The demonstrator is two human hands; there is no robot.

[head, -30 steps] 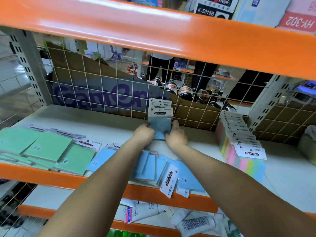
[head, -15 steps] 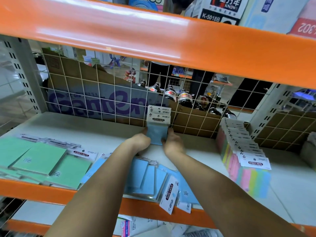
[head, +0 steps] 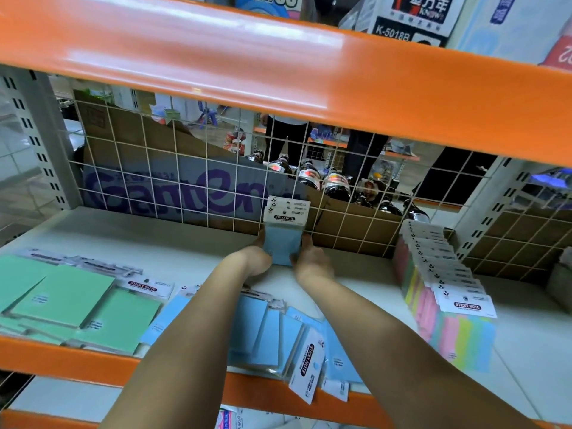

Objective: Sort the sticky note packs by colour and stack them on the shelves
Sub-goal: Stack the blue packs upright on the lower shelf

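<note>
A small upright stack of blue sticky note packs (head: 283, 239) stands against the wire grid at the back of the white shelf (head: 185, 243). My left hand (head: 258, 258) grips its left side and my right hand (head: 309, 261) grips its right side. More blue packs (head: 269, 332) lie loose under my forearms near the front edge. Green packs (head: 68, 301) lie spread at the front left. A row of multicolour packs (head: 445, 289) stands upright on the right.
An orange beam (head: 278, 75) of the upper shelf hangs close overhead. The wire grid back panel (head: 192, 181) has a cardboard box and dark bottles behind it. An orange front rail (head: 68, 357) edges the shelf. People's legs show beyond the grid.
Both hands have pushed the blue stack further back, up to the wire grid. The camera has moved closer to the shelf.
</note>
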